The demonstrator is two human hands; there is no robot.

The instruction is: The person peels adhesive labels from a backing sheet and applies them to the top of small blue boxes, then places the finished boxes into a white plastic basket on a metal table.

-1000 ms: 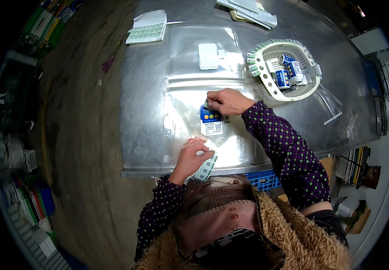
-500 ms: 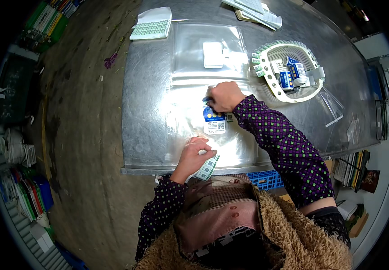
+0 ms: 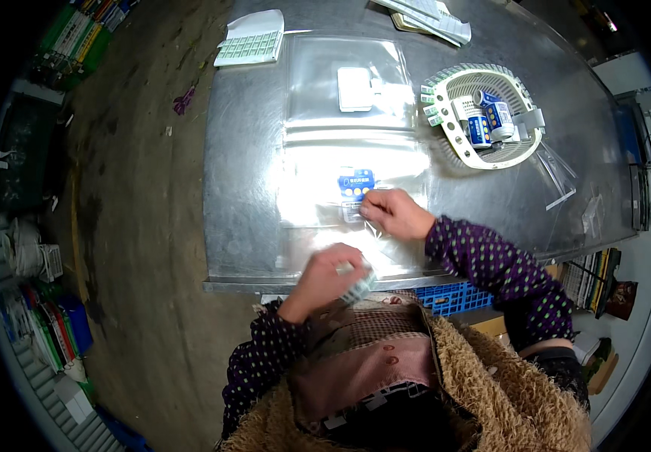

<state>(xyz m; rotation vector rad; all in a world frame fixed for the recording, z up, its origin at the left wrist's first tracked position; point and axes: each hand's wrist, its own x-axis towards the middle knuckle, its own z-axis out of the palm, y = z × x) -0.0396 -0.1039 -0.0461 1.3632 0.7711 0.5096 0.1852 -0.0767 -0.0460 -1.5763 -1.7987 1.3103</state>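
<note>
Close to the table's front edge, my left hand (image 3: 327, 277) is closed around a small sheet of green-and-white stickers (image 3: 359, 286), blurred by motion. My right hand (image 3: 399, 214) is pinched at the lower right corner of a blue-and-white label (image 3: 356, 183) with yellow dots. Whatever its fingertips hold, if anything, is hidden. Beneath both the label and my hands lies a clear plastic bag (image 3: 307, 202), shiny with glare. A second clear bag (image 3: 312, 83) is spread just beyond, with a white rectangular piece (image 3: 355, 89) on it.
To the right stands a cream plastic basket (image 3: 457, 143) holding blue-and-white label rolls (image 3: 500, 120), its rim lined with small green stickers. Sticker sheets (image 3: 250, 48) and a stack of papers (image 3: 438, 24) lie at the back of the metal table (image 3: 242, 166). A blue crate (image 3: 455, 299) sits below the front edge.
My right hand has come back toward me from the label's top to its lower right corner, uncovering the blue part. My left hand has shifted slightly nearer, still with the sticker sheet.
</note>
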